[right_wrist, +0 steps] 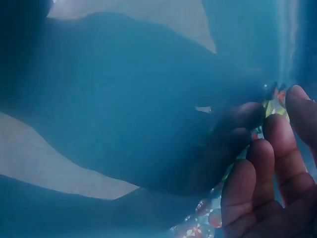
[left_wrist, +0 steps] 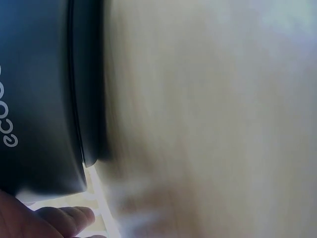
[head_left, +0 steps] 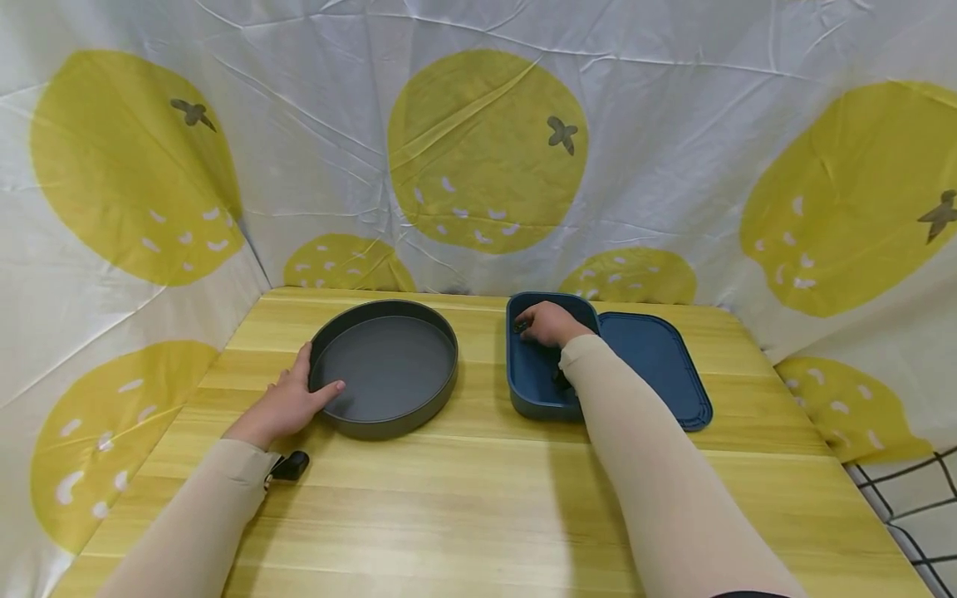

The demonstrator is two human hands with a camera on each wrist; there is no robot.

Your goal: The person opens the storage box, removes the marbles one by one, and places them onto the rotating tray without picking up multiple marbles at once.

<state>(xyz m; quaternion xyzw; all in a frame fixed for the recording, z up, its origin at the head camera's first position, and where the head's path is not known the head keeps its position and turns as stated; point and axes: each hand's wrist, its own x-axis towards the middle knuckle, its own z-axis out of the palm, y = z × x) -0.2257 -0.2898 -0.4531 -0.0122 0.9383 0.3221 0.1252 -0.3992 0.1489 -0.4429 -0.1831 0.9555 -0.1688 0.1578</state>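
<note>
At the left of the table lies a round dark grey pan (head_left: 396, 370), with pale lettering on its outer wall (left_wrist: 34, 99) in the left wrist view. My left hand (head_left: 287, 403) holds its near left side, thumb over the rim and fingers along the outside. To the right stands a blue rectangular container (head_left: 534, 382). My right hand (head_left: 549, 324) reaches inside it, fingers curled. In the right wrist view, small glassy coloured beads (right_wrist: 200, 220) lie behind the fingers, and the thumb and fingertips pinch at some of them. The fingers partly hide the beads.
A flat blue lid (head_left: 658, 365) lies right against the container. The wooden table (head_left: 419, 515) ends at a patterned curtain (head_left: 650, 141) at the back and sides. Black wire mesh (head_left: 908, 507) stands beyond the right edge.
</note>
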